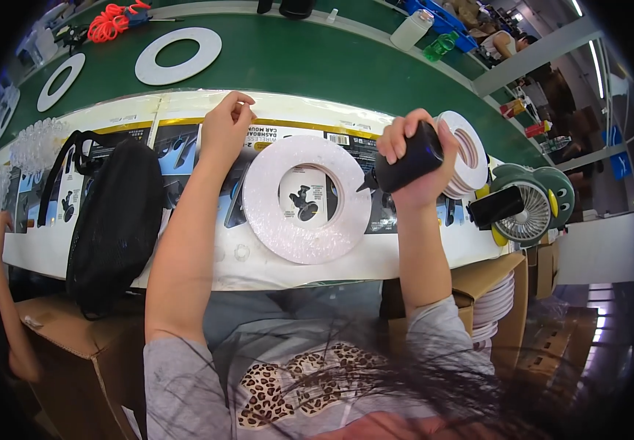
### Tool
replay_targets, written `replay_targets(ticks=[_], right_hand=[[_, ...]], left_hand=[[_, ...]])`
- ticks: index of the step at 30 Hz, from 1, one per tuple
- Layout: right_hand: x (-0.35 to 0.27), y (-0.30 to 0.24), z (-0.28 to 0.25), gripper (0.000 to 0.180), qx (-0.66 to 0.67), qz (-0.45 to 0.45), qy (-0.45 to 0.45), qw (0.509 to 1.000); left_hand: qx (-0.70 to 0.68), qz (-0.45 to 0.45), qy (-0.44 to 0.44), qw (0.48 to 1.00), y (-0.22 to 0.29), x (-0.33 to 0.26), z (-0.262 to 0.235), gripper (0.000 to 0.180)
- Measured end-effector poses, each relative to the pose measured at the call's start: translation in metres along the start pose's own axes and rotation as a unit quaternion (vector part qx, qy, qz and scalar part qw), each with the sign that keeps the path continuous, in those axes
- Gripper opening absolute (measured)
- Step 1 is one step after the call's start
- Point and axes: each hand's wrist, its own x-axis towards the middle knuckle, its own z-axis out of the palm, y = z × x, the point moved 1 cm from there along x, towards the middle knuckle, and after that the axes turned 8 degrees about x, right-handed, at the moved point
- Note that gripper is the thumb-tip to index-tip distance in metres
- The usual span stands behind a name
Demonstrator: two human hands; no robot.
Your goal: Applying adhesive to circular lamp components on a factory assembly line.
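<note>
My right hand [420, 150] is wrapped around a black squeeze bottle [409, 163] held on its side. The bottle's pointed nozzle [366, 182] aims left, over the right rim of a flat white ring [266, 198]. This ring has a shiny, speckled surface and lies in front of me; printed pictures show through its hole. Beyond the ring's upper left edge is my left hand [227, 126], its fingers loosely bent and apart, with nothing visible in them. Just right of my right hand stands a stack of white rings [467, 155].
A black bag [117, 216] lies at left. On the right is a green fan [530, 213] with a black object before it. White rings [207, 60] lie on the green surface beyond, near an orange coiled hose [110, 23]. Another person's arm [10, 308] shows at far left.
</note>
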Motion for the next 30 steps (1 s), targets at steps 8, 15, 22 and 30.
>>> replay_targets(ticks=[8, 15, 22, 30], right_hand=[[0.007, 0.006, -0.028, 0.036, 0.1, 0.025, 0.029, 0.994], [0.002, 0.006, -0.032, 0.036, 0.106, -0.049, 0.026, 0.993], [-0.001, 0.009, -0.035, 0.038, 0.089, -0.045, 0.028, 0.995], [-0.001, 0.015, -0.04, 0.039, 0.07, -0.044, 0.021, 0.996]], left_hand=[[-0.02, -0.003, -0.008, 1.0, 0.002, -0.002, 0.003, 0.013], [-0.016, -0.008, -0.015, 1.0, 0.006, 0.0, 0.0, 0.013], [-0.032, -0.002, -0.024, 0.999, 0.004, 0.0, 0.002, 0.013], [-0.03, 0.001, -0.024, 0.999, 0.0, 0.0, 0.003, 0.013]])
